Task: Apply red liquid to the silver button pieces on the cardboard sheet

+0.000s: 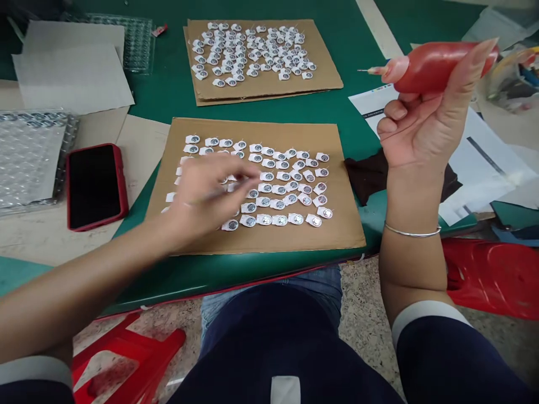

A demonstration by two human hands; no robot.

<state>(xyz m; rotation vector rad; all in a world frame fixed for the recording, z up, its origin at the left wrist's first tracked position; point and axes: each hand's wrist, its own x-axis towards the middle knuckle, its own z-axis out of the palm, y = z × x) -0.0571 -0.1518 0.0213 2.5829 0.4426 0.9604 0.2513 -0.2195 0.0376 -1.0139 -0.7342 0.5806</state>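
My left hand [210, 196] hovers over the left half of the near cardboard sheet [269, 242], fingers pinched around something thin, perhaps tweezers, too blurred to make out. Rows of small white tags with round grey centres [279, 220] lie on that cardboard, some hidden behind the hand. Raised at the right, my right hand [429, 118] grips a red squeeze bottle [435, 67]. The bottle lies sideways, its thin needle tip pointing left, above the table and clear of the cardboard.
A second cardboard stack [269, 92] with similar tags lies at the back. On the left are a red-cased phone [96, 187], bubble wrap [29, 157] and grey sheets. Printed papers [484, 163], a dark cloth [368, 174] and a container [514, 84] are at the right.
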